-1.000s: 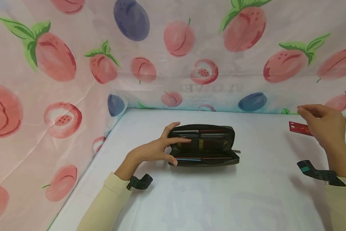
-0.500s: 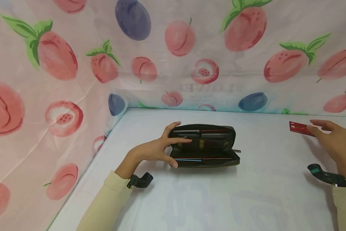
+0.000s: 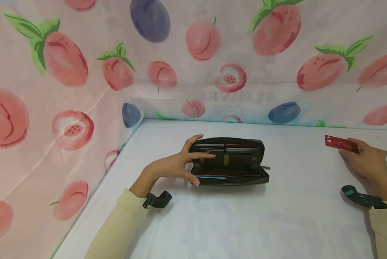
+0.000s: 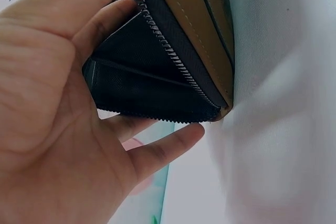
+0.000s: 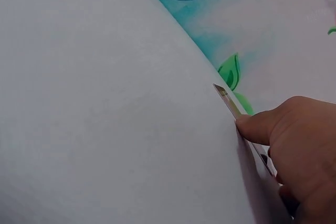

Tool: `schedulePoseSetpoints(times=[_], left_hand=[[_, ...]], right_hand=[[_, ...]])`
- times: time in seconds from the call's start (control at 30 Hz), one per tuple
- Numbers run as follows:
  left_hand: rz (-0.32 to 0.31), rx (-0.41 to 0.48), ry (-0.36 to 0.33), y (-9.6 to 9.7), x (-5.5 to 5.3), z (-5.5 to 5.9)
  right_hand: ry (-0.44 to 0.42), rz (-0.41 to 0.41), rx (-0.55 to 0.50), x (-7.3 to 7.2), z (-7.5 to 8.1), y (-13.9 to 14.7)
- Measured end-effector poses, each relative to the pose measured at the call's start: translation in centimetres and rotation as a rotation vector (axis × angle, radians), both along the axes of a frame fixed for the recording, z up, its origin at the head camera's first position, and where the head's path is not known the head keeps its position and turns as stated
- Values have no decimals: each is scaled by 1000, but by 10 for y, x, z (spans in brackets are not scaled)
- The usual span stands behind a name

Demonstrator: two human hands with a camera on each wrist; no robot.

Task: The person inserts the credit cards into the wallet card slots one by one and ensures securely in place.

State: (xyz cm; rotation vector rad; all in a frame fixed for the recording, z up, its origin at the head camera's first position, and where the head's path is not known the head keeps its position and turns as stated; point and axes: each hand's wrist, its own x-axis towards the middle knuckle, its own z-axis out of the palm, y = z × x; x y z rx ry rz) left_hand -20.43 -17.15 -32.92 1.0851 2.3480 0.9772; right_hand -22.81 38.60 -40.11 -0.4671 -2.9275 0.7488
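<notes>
A dark zip-around wallet (image 3: pixel 238 161) lies spread wide on the white table, several cards in its slots along the back and front panels. At its left end my left hand (image 3: pixel 175 166) holds it, thumb at the front edge, one finger reaching inside and another at the back edge. The left wrist view shows these fingers (image 4: pixel 170 148) around the zipped edge of the wallet (image 4: pixel 157 72). Off to the right, my right hand (image 3: pixel 368 162) pinches a red card (image 3: pixel 337 142) marked VIP. The right wrist view sees that card (image 5: pixel 226 98) edge-on, close to the table surface.
A white cloth (image 3: pixel 296 216) covers the table. Fruit-printed curtains (image 3: pixel 199 82) stand along the back and left side. Dark wrist-worn devices (image 3: pixel 159 200) sit at both cuffs. The wallet's zip pull (image 3: pixel 266 168) sticks out at its right end.
My right hand lowered, shifting right then slightly back left, and went from hovering near the red card to pinching it. The left hand and wallet stayed in place.
</notes>
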Motion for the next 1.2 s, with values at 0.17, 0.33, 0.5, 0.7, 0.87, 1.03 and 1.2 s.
schedulePoseSetpoints(times=[0.17, 0.33, 0.5, 0.7, 0.87, 1.03, 1.2], left_hand=[[2, 1, -1, 0, 0, 0], [-2, 2, 8, 0, 0, -2], [2, 0, -7, 1, 0, -1], [3, 2, -6, 1, 1, 1], [10, 0, -15, -1, 1, 1], [7, 4, -15, -1, 1, 1], [4, 0, -6, 0, 0, 0]], right_hand=[[-5, 9, 9, -2, -2, 1], [-22, 20, 27, -1, -1, 1], [-46, 26, 45, -2, 0, 2], [-18, 50, 96, -4, 0, 1], [23, 36, 85, -5, 1, -3], [26, 6, 53, -5, 2, -3], [8, -2, 21, -4, 3, -2]])
